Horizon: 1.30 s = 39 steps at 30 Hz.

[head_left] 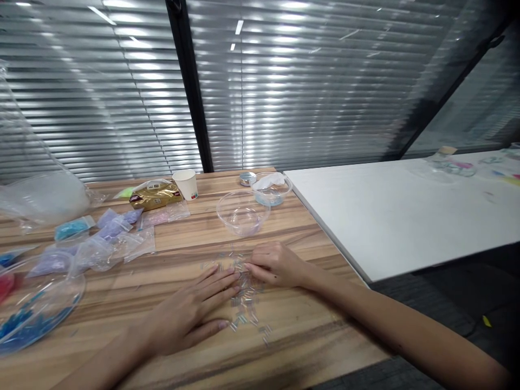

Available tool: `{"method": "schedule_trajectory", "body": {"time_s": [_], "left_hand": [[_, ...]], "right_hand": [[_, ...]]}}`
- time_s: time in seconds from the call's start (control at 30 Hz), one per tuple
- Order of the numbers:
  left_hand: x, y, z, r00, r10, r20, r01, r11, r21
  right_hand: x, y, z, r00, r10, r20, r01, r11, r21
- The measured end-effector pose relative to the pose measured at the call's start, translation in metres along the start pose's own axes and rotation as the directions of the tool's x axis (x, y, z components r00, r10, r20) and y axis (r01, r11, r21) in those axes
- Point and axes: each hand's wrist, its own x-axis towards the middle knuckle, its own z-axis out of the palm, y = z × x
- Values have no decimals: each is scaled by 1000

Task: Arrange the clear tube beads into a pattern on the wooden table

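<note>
"Watching from my remote seat, I have the small clear pieces point(247, 299) loose on the tabletop point(309, 336), between the hands and partly under their fingertips. Why is the left hand point(182, 314) so flat?"

"To fence them in, I'd judge. I see its grip open, fingers spread, tips among the pieces."

"And the right hand point(280, 265)?"

"I see it curled, thumb and forefinger close together at the pile, which suits picking at tiny things. I can't tell whether that grip has closed on one."

"What about the clear bowl point(225, 216)?"

"It sits just beyond the pile, within easy reach, I'd say. The paper cup point(185, 185) stands farther back, out of the fingers' way."
</note>
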Motion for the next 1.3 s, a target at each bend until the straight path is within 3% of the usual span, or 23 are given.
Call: {"method": "schedule_trajectory", "body": {"time_s": [1.3], "left_hand": [[1,-1,0,998,-49,48,52,997,-64]], "right_hand": [[2,4,-4,993,88,84,-101,981,163]]}}
